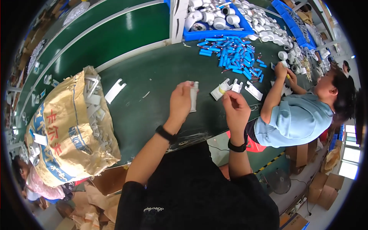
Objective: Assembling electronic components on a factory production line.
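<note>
Firm left, light right
Left hand [181, 102] grips a white plastic piece [193, 100] over the bench [149, 69]; right hand [235, 109] pinches what looks like a small yellow strip [221, 90]. I'd hold the piece steady and handle the strip by its edge — probably places straighter.

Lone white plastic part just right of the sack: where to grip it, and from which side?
Probably pinch the lone white part across its long edges at mid-body, from above and the right. It lies flat, long and narrow; its notched far end offers less to hold, and the sack crowds its left. The left hand is nearer, but holds another white part.
</note>
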A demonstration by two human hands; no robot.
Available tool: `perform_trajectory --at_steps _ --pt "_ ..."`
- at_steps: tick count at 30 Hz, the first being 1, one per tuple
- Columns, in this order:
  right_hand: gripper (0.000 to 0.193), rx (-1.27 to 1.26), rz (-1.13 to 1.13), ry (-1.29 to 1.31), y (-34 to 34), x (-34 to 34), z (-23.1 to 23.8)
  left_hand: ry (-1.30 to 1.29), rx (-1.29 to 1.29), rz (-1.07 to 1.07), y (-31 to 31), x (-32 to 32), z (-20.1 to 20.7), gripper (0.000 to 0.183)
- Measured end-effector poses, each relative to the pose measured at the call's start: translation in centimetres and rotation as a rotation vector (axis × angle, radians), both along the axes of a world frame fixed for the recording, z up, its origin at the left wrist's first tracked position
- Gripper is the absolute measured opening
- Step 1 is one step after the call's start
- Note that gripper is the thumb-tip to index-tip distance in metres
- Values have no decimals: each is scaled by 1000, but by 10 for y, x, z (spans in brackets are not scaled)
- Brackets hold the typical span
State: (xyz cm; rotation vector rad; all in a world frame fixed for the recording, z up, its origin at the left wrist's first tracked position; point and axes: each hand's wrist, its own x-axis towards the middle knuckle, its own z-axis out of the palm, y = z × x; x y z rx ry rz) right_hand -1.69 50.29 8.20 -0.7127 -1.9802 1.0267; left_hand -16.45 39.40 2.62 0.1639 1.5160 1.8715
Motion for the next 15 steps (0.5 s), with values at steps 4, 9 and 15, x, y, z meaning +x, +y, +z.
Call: perform_trajectory --at_steps 4,9,15 --pt "13 -604 -30 89 11 35 -25 515 -186 -25 64 -6 -19 33" --pt "13 -545 -57 72 4 68 -46 758 -211 1 82 -10 -14 32" --pt "12 -554 -93 125 13 92 -51 979 -394 -347 11 12 3 74"
